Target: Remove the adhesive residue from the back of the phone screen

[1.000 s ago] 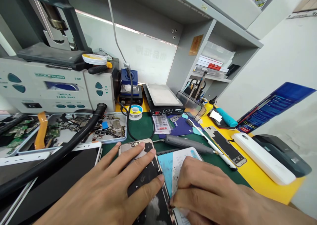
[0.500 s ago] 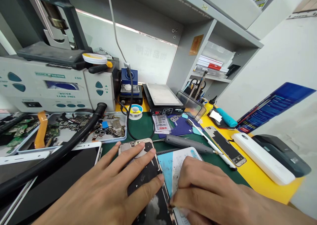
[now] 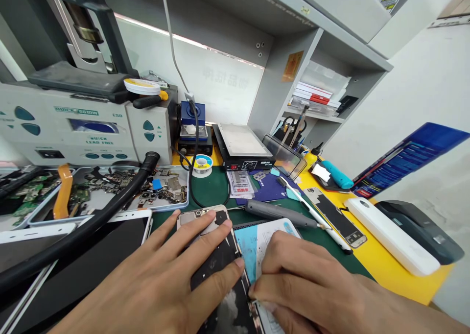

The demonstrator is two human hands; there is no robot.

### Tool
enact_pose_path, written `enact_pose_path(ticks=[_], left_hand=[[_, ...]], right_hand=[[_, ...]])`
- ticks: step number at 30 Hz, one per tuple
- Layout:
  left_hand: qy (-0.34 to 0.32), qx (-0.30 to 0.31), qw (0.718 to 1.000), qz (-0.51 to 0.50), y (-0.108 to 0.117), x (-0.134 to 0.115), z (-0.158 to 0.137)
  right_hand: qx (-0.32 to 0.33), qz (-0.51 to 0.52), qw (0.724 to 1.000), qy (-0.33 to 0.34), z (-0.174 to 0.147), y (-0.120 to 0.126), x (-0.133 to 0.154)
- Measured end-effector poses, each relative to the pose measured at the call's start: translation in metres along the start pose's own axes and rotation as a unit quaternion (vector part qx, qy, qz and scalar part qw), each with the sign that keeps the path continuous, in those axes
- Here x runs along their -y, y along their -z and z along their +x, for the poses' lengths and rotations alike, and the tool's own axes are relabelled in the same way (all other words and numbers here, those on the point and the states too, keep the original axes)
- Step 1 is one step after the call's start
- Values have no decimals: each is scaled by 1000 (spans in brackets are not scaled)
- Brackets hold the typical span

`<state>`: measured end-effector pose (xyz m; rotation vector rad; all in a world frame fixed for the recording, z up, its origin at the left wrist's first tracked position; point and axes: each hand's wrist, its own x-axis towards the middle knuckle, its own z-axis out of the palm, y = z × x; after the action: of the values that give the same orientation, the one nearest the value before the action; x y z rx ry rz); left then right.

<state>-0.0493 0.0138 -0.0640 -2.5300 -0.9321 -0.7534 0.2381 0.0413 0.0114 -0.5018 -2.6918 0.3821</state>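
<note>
An opened smartphone point(image 3: 232, 307) lies in front of me, its dark, scuffed inner side up and its lower end cut off by the frame. My left hand point(image 3: 157, 280) rests flat across it, fingers spread toward its camera end and thumb near its right edge. My right hand point(image 3: 304, 282) is closed in a pinch at that right edge, fingertips touching small metallic parts there. Whatever it may hold is hidden by the fingers. Beneath the right hand, beside the phone, is a light-blue and white printed sheet point(image 3: 246, 246).
Beyond the hands lie a grey screwdriver-like tool point(image 3: 282, 213), a white toothbrush point(image 3: 316, 219) and another phone part point(image 3: 336, 216). White-framed phones point(image 3: 106, 265) and a tray of circuit boards point(image 3: 183, 207) are at left, crossed by a thick black hose point(image 3: 121, 197). A hot-air station point(image 3: 106, 148) and heating plate point(image 3: 244, 140) stand behind.
My right fingertips have shifted slightly up along the phone's right edge, uncovering a little more metal below. The left hand keeps its place on the phone. The view has shifted slightly.
</note>
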Motion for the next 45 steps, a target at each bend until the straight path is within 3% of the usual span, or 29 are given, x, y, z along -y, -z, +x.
enact_pose_path(ticks=[6,13,18,22,33,45], left_hand=[[-7,38,999,16,3,1,-4],[-13,-13,1000,3,-2,-1,1],[-3,16,1000,8,-1,-1,-2],[-5,-1,1000,4,0,-2,-1],[-7,-6,1000,13,-4,-1,1],[-6,22,1000,12,-1,-2,3]], right_hand=[[1,-9,1000,6,3,1,0],[1,-1,1000,24,-1,-1,-2],[1,5,1000,5,-1,-1,-1],[2,6,1000,26,-1,-1,-1],[0,-1,1000,8,0,0,0],[-2,13,1000,1,-3,2,0]])
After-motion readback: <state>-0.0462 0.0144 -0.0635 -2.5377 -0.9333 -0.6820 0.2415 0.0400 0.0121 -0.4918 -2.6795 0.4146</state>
